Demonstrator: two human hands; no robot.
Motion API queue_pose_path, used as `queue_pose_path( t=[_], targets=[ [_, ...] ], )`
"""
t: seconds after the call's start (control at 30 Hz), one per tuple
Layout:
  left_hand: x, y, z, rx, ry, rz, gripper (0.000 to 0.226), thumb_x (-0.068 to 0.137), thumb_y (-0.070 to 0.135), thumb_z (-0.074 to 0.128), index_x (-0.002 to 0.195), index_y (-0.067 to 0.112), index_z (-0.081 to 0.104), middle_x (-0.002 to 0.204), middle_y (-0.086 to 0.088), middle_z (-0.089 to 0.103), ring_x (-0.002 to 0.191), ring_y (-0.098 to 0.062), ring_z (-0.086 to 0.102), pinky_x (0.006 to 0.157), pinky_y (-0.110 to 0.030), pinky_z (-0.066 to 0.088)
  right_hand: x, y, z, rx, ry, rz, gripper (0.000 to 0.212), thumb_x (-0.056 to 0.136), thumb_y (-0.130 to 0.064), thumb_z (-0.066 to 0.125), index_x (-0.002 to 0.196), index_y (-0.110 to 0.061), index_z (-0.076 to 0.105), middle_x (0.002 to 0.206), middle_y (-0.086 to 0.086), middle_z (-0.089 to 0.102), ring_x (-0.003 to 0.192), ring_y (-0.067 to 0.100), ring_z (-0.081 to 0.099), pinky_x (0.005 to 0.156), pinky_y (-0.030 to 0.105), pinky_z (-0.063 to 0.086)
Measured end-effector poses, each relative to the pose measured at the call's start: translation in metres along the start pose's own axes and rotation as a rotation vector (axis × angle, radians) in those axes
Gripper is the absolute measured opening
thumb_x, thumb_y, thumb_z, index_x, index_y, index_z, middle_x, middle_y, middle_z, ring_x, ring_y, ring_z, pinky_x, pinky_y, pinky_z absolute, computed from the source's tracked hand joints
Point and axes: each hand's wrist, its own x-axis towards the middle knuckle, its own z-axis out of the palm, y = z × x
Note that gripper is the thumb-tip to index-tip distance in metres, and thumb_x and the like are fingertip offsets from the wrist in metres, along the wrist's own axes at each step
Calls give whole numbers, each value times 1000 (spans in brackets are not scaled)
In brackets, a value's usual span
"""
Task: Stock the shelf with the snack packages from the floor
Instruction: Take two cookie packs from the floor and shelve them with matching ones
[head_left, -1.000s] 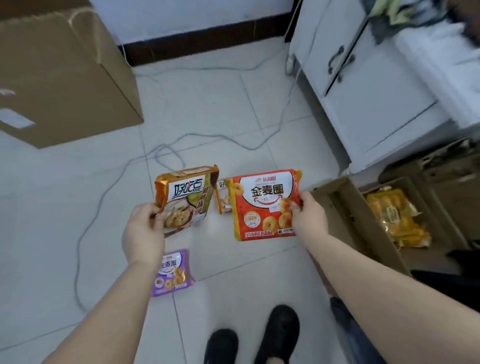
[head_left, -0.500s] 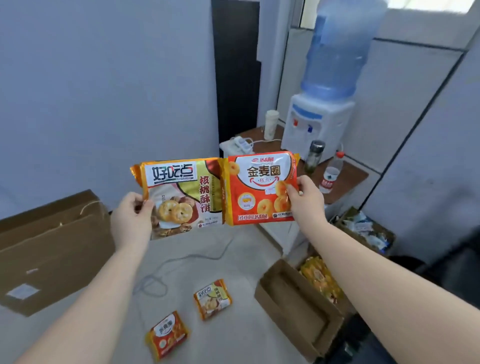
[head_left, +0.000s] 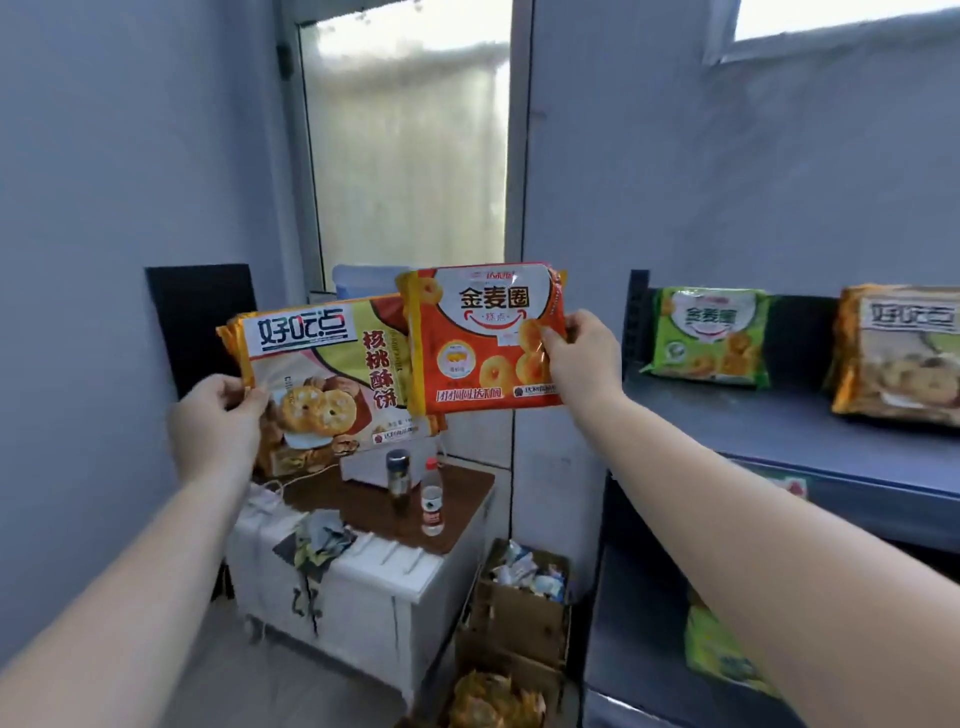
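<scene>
Two glossy plastic snack packs held up mid-frame: left hand (head_left: 215, 415) pinches the yellow-and-brown biscuit bag (head_left: 332, 379) by its left edge; right hand (head_left: 582, 358) grips the red-orange ring-cookie bag (head_left: 478, 343), overlapping it. Grey metal shelf (head_left: 779, 436), right of frame, carries a green packet (head_left: 709, 338).

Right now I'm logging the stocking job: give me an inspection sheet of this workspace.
Surface: blue shelf at right, partly stocked.
Job's things: red pack and walnut pack held up; green pack and another pack already on the shelf.
Clutter: two bottles on the cabinet; boxes on the floor.
Hands: left hand grips the walnut pack; right hand pinches the red pack.
Cables: thin white cord on the cabinet top.
Surroundings: blue walls, frosted door.
</scene>
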Motion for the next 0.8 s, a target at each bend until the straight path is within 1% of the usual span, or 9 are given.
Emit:
queue_pose_path(
  t=[0.07, 0.13, 0.27, 0.37, 0.43, 0.5, 0.63, 0.7, 0.8],
  targets=[
    [-5, 27, 25, -77, -26, 13, 15, 87, 12, 58, 95, 0, 64, 90, -13, 61, 81, -21, 52, 65, -28, 36, 15, -3, -36, -45, 71, -26, 23, 95, -27, 49, 110, -10, 57, 101, 3, 62, 82, 16, 56, 57, 23, 42],
    [-12, 51, 50, -127, -60, 14, 12, 87, 13, 59, 93, 4, 64, 90, -11, 60, 83, -20, 53, 65, -28, 39, 26, 0, -71, -109, 122, -38, 25, 95, -26, 49, 112, -10, 58, 101, 2, 61, 82, 16, 54, 59, 23, 40],
    [-34, 91, 99, -180, -151, 13, 6, 87, 13, 60, 87, 8, 62, 84, -9, 60, 82, -19, 53, 73, -31, 41, 46, 26, -133, -157, 221, 10, 26, 94, -26, 50, 110, -9, 60, 107, 7, 65, 95, 23, 61, 81, 38, 51],
    [-51, 111, 130, -183, -209, -1, 13, 88, 12, 60, 75, 10, 57, 67, -2, 54, 71, -19, 51, 65, -28, 39, 63, 52, -171, -190, 287, 65, 25, 93, -26, 50, 109, -9, 59, 110, 9, 65, 96, 26, 60, 76, 32, 45],
    [-60, 119, 151, -166, -219, 11, 10, 87, 13, 61, 79, 8, 59, 74, -9, 58, 77, -20, 53, 68, -29, 39, 78, 70, -193, -226, 318, 98, 25, 93, -25, 50, 109, -9, 59, 112, 10, 65, 98, 27, 60, 72, 30, 41],
    [-65, 123, 167, -152, -205, 13, 8, 86, 14, 61, 82, 7, 61, 84, -11, 61, 81, -22, 55, 72, -31, 40, 94, 85, -205, -275, 329, 125, 24, 94, -23, 49, 109, -7, 58, 113, 12, 64, 92, 26, 57, 70, 30, 38],
    [-68, 124, 190, -98, -187, 46, 8, 86, 14, 61, 82, 7, 61, 84, -10, 60, 82, -22, 54, 72, -31, 39, 122, 110, -206, -309, 305, 163, 22, 94, -19, 48, 109, -6, 56, 112, 12, 63, 83, 22, 50, 69, 31, 38],
    [-68, 122, 198, -106, -190, 40, 9, 86, 14, 61, 80, 7, 60, 83, -10, 60, 81, -22, 55, 72, -32, 40, 133, 122, -198, -298, 278, 212, 20, 94, -18, 48, 109, -7, 56, 112, 12, 62, 86, 23, 53, 70, 31, 42],
    [-64, 117, 211, -103, -243, 30, 12, 86, 16, 61, 78, 7, 61, 82, -10, 63, 81, -24, 57, 75, -37, 44, 144, 136, -184, -309, 206, 342, 20, 93, -13, 49, 111, -6, 56, 115, 13, 61, 100, 28, 60, 75, 33, 45]
  ],
)
